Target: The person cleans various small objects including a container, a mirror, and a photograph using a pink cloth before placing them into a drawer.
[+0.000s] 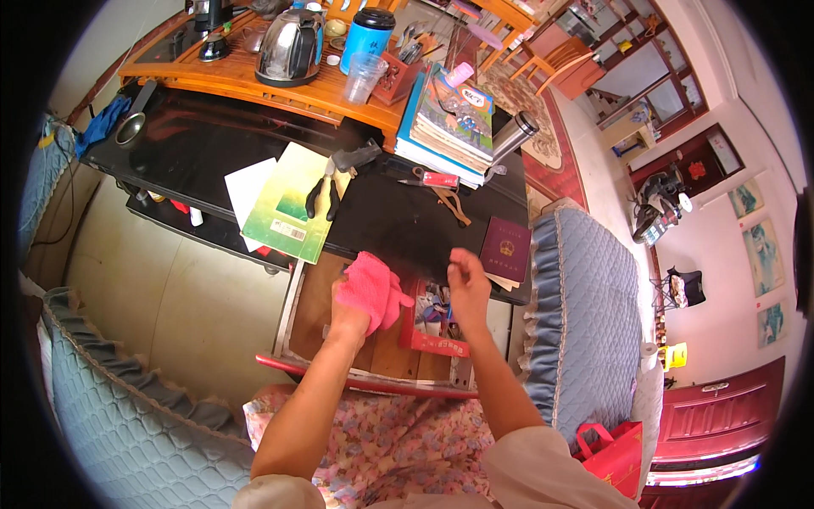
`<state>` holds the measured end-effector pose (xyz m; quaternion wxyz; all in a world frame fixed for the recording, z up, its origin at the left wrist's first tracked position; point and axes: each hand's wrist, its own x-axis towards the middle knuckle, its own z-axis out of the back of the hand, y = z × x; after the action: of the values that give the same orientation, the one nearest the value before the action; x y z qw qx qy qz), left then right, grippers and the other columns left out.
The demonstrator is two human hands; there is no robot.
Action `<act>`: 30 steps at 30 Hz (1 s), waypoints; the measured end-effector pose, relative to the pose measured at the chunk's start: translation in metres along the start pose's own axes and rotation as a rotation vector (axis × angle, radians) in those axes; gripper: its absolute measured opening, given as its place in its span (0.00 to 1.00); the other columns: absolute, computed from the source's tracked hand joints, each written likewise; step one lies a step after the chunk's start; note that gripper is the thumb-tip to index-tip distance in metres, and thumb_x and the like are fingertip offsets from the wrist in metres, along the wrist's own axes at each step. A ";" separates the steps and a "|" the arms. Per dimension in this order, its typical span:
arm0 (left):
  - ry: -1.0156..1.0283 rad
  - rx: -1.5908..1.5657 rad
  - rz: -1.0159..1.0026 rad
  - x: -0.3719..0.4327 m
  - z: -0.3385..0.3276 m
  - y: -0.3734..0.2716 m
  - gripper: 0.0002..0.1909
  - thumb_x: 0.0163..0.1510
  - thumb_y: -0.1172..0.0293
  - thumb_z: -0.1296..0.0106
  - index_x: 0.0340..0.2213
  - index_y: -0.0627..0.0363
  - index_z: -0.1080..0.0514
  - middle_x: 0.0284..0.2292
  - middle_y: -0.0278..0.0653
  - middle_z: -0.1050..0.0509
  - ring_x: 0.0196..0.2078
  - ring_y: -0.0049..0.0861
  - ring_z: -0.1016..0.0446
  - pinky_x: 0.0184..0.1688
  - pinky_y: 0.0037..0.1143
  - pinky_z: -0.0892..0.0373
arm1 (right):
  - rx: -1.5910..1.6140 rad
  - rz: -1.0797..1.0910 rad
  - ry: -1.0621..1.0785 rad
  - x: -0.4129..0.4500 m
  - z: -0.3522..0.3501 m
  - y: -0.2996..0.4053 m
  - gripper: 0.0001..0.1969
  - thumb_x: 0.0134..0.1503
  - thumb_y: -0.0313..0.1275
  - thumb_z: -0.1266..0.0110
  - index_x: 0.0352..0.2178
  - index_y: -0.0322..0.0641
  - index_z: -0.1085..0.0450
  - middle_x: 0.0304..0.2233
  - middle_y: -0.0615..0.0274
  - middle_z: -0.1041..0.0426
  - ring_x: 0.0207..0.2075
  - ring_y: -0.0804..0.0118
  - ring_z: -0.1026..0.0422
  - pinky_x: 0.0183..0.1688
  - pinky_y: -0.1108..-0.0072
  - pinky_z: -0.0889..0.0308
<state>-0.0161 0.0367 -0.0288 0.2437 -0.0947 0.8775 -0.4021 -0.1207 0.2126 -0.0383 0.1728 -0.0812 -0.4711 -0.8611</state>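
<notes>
My left hand (351, 312) grips a bunched pink cloth (375, 289) above an open wooden drawer (381, 356) with a red front edge. Near the drawer's right side, my right hand (469, 289) is raised with curled fingers, and no object shows in it. Below and between the hands, a red box (439, 343) of small items lies in the drawer. A yellow-green booklet (280, 216) on the black table (388, 216) bears black-handled pliers (329, 191). A dark red booklet (507, 249) lies at the table's right corner.
Stacked books (448, 137) and a steel flask (516, 133) are at the back right. A wooden tea tray (235, 83) holds an electric kettle (289, 48) and a blue cup (365, 41). A ladle (132, 124) lies at the left. Quilted blue seats (585, 305) flank the table.
</notes>
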 end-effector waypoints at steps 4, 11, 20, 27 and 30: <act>0.017 -0.032 0.000 0.000 0.001 0.002 0.08 0.52 0.72 0.54 0.25 0.63 0.29 0.23 0.38 0.27 0.23 0.25 0.27 0.26 0.22 0.34 | -0.110 0.068 -0.037 0.068 -0.015 -0.007 0.15 0.52 0.20 0.51 0.43 0.38 0.35 0.37 0.56 0.29 0.37 0.68 0.30 0.42 0.80 0.37; 0.099 -0.057 0.039 0.000 -0.001 -0.001 0.06 0.52 0.72 0.53 0.25 0.62 0.30 0.19 0.40 0.28 0.19 0.28 0.27 0.21 0.21 0.36 | -0.434 0.198 0.023 0.132 -0.039 -0.014 0.14 0.55 0.34 0.57 0.43 0.44 0.35 0.41 0.51 0.32 0.42 0.47 0.35 0.44 0.63 0.38; 0.067 0.028 -0.046 0.007 0.012 0.016 0.14 0.56 0.66 0.57 0.28 0.67 0.30 0.20 0.46 0.26 0.22 0.33 0.25 0.27 0.24 0.32 | -0.887 0.344 0.243 0.126 -0.054 0.030 0.13 0.49 0.31 0.49 0.39 0.48 0.34 0.38 0.59 0.36 0.45 0.59 0.38 0.43 0.61 0.41; 0.034 -0.016 0.002 -0.001 0.001 -0.001 0.08 0.52 0.70 0.51 0.25 0.62 0.29 0.21 0.35 0.28 0.19 0.23 0.30 0.21 0.21 0.37 | -0.777 0.470 0.415 0.141 -0.045 0.019 0.11 0.43 0.27 0.46 0.31 0.46 0.34 0.37 0.60 0.35 0.42 0.57 0.37 0.41 0.63 0.42; 0.032 -0.025 -0.017 0.000 0.002 0.001 0.07 0.52 0.71 0.52 0.24 0.61 0.29 0.21 0.36 0.28 0.21 0.23 0.29 0.21 0.21 0.36 | -0.702 0.518 0.443 0.136 -0.047 0.020 0.09 0.45 0.27 0.47 0.31 0.45 0.34 0.35 0.61 0.34 0.41 0.57 0.36 0.38 0.65 0.42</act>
<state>-0.0151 0.0359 -0.0311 0.2250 -0.0987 0.8853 -0.3948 -0.2385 0.1336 -0.0073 0.4399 -0.0639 -0.0687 -0.8931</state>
